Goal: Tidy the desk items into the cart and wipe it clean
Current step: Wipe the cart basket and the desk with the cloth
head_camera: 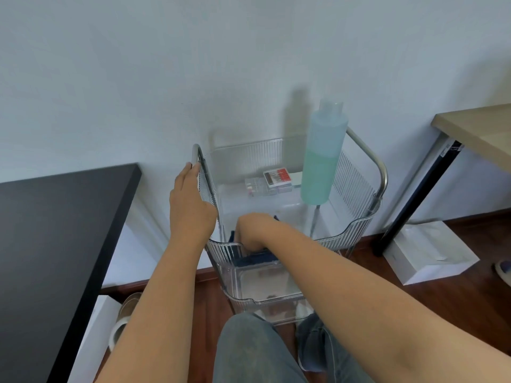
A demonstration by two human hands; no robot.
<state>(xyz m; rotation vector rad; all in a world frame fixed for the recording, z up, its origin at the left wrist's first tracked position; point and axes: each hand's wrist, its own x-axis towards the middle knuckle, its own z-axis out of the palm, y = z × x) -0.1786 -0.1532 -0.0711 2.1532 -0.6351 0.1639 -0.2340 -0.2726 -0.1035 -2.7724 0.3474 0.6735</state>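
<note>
Both hands at the clear cart by the wall.

The left hand (190, 201) grips the ribbed plastic cart (356, 189) at its steel rail; the right hand (255, 230) clutches a dark blue cloth (257, 259) in the top tray's front. Behind stand a translucent green bottle (320, 161) and a red-labelled box (277, 177), its writing unreadable. A black desk (55, 230) sits left.

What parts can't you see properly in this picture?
All head view:
- Right hand fingers: curled down into the cart, hidden behind the knuckles.
- Dark cloth: mostly covered by that hand and the ribbed wall.
- Red box label: too small to read.
- Bottle cap: blurred.
- Left hand fingertips: wrapped round the rail.
</note>
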